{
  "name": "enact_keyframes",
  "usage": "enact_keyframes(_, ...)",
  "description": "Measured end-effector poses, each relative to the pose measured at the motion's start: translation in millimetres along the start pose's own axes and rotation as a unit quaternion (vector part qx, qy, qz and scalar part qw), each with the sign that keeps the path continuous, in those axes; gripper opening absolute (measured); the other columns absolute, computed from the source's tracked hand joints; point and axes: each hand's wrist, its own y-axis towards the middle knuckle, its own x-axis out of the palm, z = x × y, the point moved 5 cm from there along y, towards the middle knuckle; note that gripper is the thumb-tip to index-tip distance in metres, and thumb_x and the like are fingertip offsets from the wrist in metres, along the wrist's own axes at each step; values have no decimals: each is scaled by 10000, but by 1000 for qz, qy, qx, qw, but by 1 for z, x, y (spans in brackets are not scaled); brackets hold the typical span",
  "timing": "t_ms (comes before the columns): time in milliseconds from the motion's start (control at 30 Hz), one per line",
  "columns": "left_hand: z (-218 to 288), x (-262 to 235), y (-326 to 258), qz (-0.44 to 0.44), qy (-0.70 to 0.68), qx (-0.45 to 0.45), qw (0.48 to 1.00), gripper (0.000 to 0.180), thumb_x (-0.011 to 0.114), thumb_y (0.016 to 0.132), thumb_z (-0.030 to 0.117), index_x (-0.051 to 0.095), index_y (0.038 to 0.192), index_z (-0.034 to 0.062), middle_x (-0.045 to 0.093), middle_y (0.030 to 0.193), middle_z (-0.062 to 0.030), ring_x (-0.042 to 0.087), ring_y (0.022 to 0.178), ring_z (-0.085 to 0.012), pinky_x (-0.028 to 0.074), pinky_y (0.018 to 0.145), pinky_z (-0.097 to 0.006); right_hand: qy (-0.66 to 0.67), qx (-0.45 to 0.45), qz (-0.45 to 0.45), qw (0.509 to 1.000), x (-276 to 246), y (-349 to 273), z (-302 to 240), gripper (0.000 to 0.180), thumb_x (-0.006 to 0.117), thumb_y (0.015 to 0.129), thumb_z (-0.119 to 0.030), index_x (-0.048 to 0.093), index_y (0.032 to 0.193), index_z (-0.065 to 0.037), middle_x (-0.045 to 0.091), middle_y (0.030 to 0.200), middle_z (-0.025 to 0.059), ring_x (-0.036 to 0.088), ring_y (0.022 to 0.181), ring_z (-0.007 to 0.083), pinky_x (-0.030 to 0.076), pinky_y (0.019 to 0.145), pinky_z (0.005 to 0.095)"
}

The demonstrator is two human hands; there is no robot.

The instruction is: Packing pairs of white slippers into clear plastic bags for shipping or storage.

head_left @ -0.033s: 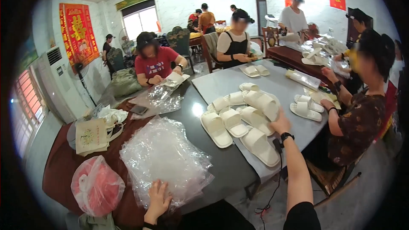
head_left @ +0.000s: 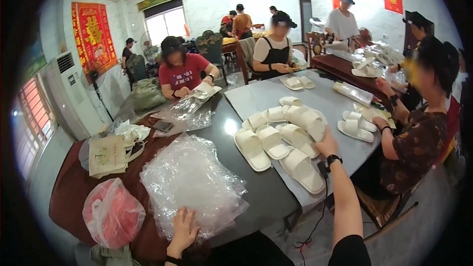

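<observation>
My left hand point(head_left: 183, 229) lies with fingers spread on the near edge of a loose stack of clear plastic bags point(head_left: 192, 182). To the right, my right hand point(head_left: 327, 144) grips the near end of a cream slipper point(head_left: 304, 119) on top of a pile; its fingertips are partly hidden by the slipper. Under and around it lie several more cream slippers, among them one nearest me point(head_left: 301, 170) and one at the pile's left side point(head_left: 252, 149). They rest on a grey sheet point(head_left: 290, 194) over the table.
At left, a pink bundle in a plastic bag point(head_left: 113, 213), a cloth tote point(head_left: 107, 156) and a phone point(head_left: 163, 126) lie on brown cloth. A co-worker in red handles a slipper and plastic bag across from me. A slipper pair point(head_left: 355, 126) lies by another co-worker at right. A cable point(head_left: 322, 221) hangs down.
</observation>
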Motion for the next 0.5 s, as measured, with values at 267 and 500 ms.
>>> enact_keyframes(267, 0, 5, 2, 2, -20, 18, 1000, 693, 729, 858, 220, 443, 1482, 133, 281, 1571, -241, 205, 1480, -468, 147, 1181, -608, 202, -103, 120, 967, -1, 23, 47, 745, 727, 766, -274, 498, 1423, -7, 701, 1012, 188, 674, 865, 342, 540, 787, 391)
enact_keyframes(500, -10, 8, -2, 14, -6, 15, 1000, 704, 731, 855, 223, 436, 1490, 146, 272, 1582, -225, 192, 1487, -460, 145, 1180, -619, 698, 126, -353, 611, 1, -80, -39, 462, 554, 992, -299, 521, 1334, 10, 616, 898, 91, 519, 666, 165, 461, 622, 299)
